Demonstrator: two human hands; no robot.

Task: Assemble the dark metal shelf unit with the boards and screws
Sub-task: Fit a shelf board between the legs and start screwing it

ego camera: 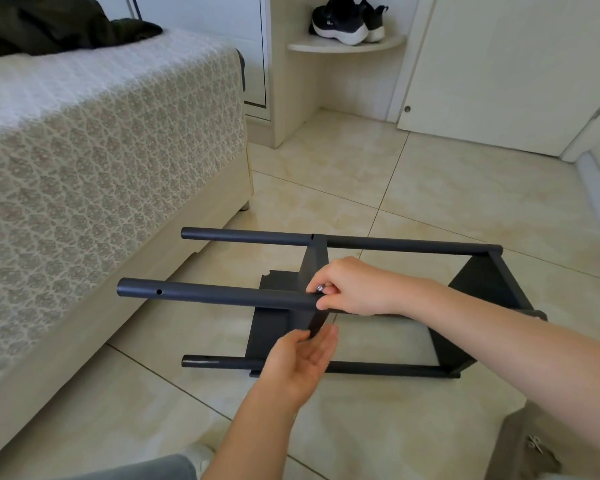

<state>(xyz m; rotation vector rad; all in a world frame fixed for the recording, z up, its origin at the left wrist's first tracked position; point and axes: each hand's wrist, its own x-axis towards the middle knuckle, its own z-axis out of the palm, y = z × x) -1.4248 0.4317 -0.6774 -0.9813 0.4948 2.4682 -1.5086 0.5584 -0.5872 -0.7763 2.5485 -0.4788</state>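
The dark metal shelf unit (378, 244) lies on its side on the tiled floor, its round posts pointing left. Two dark boards are fitted between the posts: one in the middle (278, 327) and one at the right end (482, 282). My right hand (350, 285) pinches a small silver screw (319, 288) against the near upper post (215, 294), where the middle board meets it. My left hand (302, 362) is below, fingers apart, touching the edge of the middle board. An empty screw hole (159, 292) shows near that post's left end.
A bed with a patterned cover (101, 150) stands close on the left. Sneakers (347, 20) sit on a corner shelf at the back. A white door (499, 71) is at the back right. A cardboard piece with small metal parts (534, 443) lies at the lower right.
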